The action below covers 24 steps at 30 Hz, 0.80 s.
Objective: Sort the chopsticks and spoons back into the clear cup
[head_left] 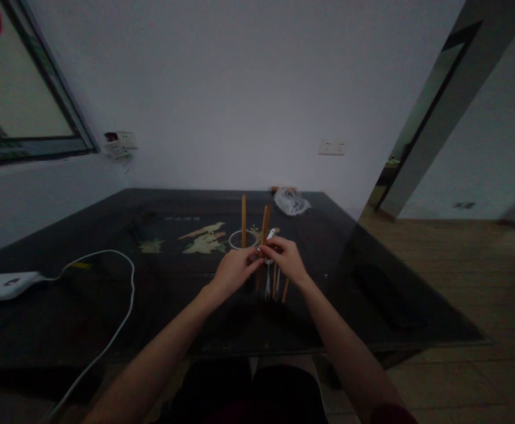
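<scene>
In the middle of the table my left hand (238, 268) and my right hand (287, 258) meet, with fingers pinched round the lower part of upright wooden chopsticks (264, 227). Just behind my left hand stands a round container (230, 240) with a pale rim, partly hidden by that hand. More wooden chopsticks (244, 215) rise out of it. Below my fingers several utensils lie on the table, among them a metal spoon (267, 288) and a loose chopstick (285, 290). A white-tipped utensil handle (271, 232) shows behind my right hand; its lower end is hidden.
The dark glossy table (151, 318) carries a bird-and-flower picture (204, 240). A crumpled clear plastic bag (291, 201) lies near the wall. On the left rests a white device (7, 287) with a white cable (132, 282); a dark flat object (388, 294) lies right.
</scene>
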Each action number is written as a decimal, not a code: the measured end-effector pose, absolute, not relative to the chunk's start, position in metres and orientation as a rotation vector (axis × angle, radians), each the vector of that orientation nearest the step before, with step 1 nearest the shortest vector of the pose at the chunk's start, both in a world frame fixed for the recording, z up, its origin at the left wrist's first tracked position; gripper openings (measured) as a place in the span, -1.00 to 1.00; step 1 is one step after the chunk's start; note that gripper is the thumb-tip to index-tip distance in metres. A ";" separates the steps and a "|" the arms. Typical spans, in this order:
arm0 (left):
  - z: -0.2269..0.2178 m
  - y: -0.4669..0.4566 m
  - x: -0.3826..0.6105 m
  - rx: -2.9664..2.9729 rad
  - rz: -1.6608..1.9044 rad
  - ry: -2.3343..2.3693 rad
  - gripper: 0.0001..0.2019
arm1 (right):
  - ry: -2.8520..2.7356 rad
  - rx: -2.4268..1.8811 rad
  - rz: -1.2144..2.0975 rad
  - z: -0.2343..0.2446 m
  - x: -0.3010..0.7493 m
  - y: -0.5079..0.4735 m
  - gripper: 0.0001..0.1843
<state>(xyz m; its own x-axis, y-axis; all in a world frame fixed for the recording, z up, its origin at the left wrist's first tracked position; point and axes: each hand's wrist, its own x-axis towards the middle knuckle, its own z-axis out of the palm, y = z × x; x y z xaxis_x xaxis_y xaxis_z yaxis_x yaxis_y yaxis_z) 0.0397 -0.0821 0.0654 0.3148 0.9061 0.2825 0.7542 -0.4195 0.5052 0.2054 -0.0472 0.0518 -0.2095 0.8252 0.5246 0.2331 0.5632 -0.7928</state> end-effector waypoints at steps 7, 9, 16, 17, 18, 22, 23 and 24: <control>0.086 -0.086 0.005 2.201 1.052 1.317 -0.76 | -1.905 -0.829 0.477 0.047 0.188 -0.058 -0.79; 0.089 -0.083 0.005 2.166 1.225 1.289 -0.77 | -1.917 -0.821 0.469 0.046 0.187 -0.060 -0.80; 0.079 -0.076 0.016 2.157 1.322 1.087 -0.84 | -1.963 -0.814 0.464 0.044 0.189 -0.062 -0.82; 0.079 -0.076 0.016 2.152 1.312 1.068 -0.85 | -1.965 -0.818 0.471 0.044 0.189 -0.062 -0.83; 0.078 -0.076 0.016 2.147 1.300 1.054 -0.85 | -1.967 -0.819 0.480 0.044 0.189 -0.063 -0.83; 0.078 -0.076 0.014 2.113 1.283 1.039 -0.85 | -1.996 -0.799 0.515 0.047 0.188 -0.064 -0.86; 0.077 -0.075 0.013 2.103 1.283 1.039 -0.84 | -2.004 -0.796 0.520 0.047 0.188 -0.064 -0.86; 0.077 -0.075 0.013 2.094 1.287 1.039 -0.84 | -2.010 -0.793 0.524 0.047 0.188 -0.064 -0.85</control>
